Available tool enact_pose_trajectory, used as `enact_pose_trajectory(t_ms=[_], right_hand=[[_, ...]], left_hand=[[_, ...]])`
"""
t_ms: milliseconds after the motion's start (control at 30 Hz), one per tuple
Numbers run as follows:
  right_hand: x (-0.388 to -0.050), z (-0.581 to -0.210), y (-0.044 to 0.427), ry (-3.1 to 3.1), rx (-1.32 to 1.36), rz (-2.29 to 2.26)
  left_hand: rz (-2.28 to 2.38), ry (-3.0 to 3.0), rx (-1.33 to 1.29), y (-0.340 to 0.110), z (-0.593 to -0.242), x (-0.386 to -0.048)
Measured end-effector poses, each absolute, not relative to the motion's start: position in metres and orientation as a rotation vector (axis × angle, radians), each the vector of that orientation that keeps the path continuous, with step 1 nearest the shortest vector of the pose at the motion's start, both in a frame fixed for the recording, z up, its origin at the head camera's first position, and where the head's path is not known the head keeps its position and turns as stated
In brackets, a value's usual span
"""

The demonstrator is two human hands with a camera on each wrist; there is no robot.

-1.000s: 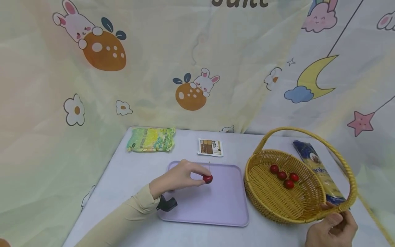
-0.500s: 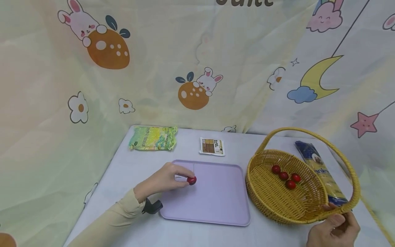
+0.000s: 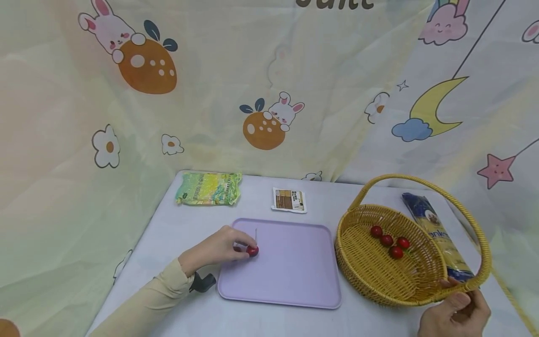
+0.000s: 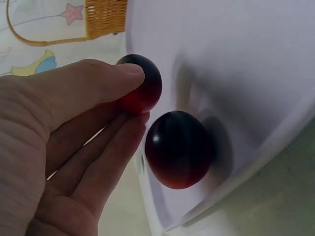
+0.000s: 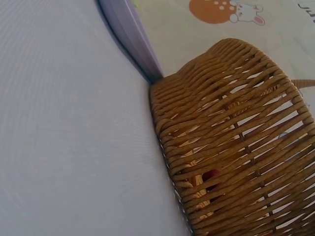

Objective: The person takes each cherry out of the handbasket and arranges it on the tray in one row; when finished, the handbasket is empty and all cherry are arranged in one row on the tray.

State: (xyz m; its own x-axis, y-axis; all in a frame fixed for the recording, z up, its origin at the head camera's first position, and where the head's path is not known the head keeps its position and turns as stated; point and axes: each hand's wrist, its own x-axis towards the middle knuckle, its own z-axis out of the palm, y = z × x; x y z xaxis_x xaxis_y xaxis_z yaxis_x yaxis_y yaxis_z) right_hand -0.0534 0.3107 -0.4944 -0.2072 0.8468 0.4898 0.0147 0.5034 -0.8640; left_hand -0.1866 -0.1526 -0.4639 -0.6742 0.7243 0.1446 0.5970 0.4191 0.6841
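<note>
- At the near right, gripping the wicker basket (image 3: 358,277) by its rim at the foot of the handle with the right hand (image 3: 455,314), thumb outside and fingers tucked behind.
- Well apart from there, pinching 1 red cherry (image 3: 252,251) between thumb and fingertips with the left hand (image 3: 216,250).
- Behind that grip, wearing a cream sleeve (image 3: 143,299) and, at the wrist, a black mount (image 3: 203,283).
- Holding the pinched fruit at the left part of the lilac tray (image 3: 294,271), with a thin stem pointing up; cannot tell whether touching the tray's surface.
- Just beside it, resting on the tray near the rim, seen clearly from the left wrist: a 2nd cherry (image 4: 178,150), mostly hidden by fingers in the head view.
- To the right of the tray, inside the basket, clustered toward the far side: 4 cherries (image 3: 386,240).
- Beyond the basket, partly covered by it: a blue and gold packet (image 3: 435,229).
- Past the tray, lying flat on the white table (image 3: 252,323): a small packet (image 3: 289,200) labelled in brown and, farther left, a green-yellow packet (image 3: 208,188).
- Farthest back, hanging behind everything: a pale cloth (image 3: 210,61) printed with rabbits, flowers, a moon and a star.
</note>
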Motion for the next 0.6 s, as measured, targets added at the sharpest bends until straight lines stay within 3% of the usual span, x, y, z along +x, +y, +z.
enact_pose_trajectory(t_ms=[600], right_hand=[[-0.0517,-0.4912,0.3106,-1.643,-0.824,0.914]], left_hand=[[0.962,2.520,1.155,-0.1491,-0.4715,-0.1868]])
